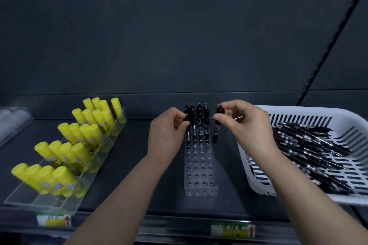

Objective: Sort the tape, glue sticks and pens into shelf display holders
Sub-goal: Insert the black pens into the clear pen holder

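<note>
Pen holder: the clear acrylic block drilled with rows of round holes [200,167] is sitting at lower centre of the frame on the dark grey shelf [131,145]. A row of standing black pens [199,117] is filling its farthest holes, and the nearer holes are lying open.
Left hand: the left hand [167,131] is pinching the leftmost standing pen [186,109] near its top, fingers curled together on the barrel.
Right hand: the right hand [245,123] is holding a single black click pen [216,133] upright just right of the block, thumb and forefinger clamped on its upper end.
Basket: the white slotted plastic basket [298,110] is sitting at the right of the frame, carrying a heap of loose black pens [310,145] lying crosswise.
Glue tray: the clear stepped plastic tray with dividers [49,203] is running diagonally at the left, holding yellow cylindrical glue sticks [79,131] leaning in rows.
Far-left holder: a clear holder [18,117] at the left edge is showing pale, blurred shapes that cannot be told apart.
Textures: the acrylic is looking glossy, the basket ribbed, the glue caps smooth and rounded.
Labels: yellow-green price tags [233,230] are sticking to the shelf's front edge.
</note>
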Action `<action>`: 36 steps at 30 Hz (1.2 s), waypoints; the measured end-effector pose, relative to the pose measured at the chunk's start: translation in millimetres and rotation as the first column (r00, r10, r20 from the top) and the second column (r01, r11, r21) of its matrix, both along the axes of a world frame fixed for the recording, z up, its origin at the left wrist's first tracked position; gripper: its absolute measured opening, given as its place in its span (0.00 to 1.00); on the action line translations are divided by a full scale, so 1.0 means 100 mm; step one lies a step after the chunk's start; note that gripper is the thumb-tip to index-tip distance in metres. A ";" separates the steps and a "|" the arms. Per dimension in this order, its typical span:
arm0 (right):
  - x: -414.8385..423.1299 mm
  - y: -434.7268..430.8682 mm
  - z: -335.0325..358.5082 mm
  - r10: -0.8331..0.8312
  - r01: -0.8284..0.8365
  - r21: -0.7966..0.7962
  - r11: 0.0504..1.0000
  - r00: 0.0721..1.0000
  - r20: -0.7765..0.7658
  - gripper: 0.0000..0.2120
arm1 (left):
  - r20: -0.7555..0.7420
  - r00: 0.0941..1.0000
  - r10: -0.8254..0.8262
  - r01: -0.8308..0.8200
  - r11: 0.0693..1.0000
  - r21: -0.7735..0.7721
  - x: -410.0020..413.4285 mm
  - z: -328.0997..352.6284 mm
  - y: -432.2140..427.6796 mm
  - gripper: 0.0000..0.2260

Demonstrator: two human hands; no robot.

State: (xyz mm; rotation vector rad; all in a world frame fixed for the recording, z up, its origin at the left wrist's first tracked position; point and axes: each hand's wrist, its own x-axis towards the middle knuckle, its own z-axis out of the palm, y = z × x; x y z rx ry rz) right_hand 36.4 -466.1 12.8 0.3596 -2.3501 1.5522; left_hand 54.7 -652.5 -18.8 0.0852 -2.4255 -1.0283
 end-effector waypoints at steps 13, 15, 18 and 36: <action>-0.21 -0.50 -0.09 0.009 -0.010 0.066 0.998 1.000 0.003 0.07 | 0.152 0.988 -0.010 0.015 0.999 -0.031 0.01 -0.08 -0.38 0.09; -0.23 -0.54 -0.09 -0.005 0.004 0.074 0.997 1.000 0.007 0.07 | 0.191 0.981 0.009 0.005 0.998 -0.069 0.02 -0.09 -0.45 0.08; -0.24 -0.58 -0.05 -0.008 0.007 0.099 0.995 1.000 0.004 0.06 | 0.238 0.971 0.026 0.001 0.994 -0.110 0.04 -0.09 -0.52 0.08; -0.15 -0.49 -0.26 0.013 -0.032 0.236 0.971 0.997 0.079 0.20 | 0.243 0.968 -0.061 0.103 0.981 -0.163 0.10 0.16 -0.35 0.06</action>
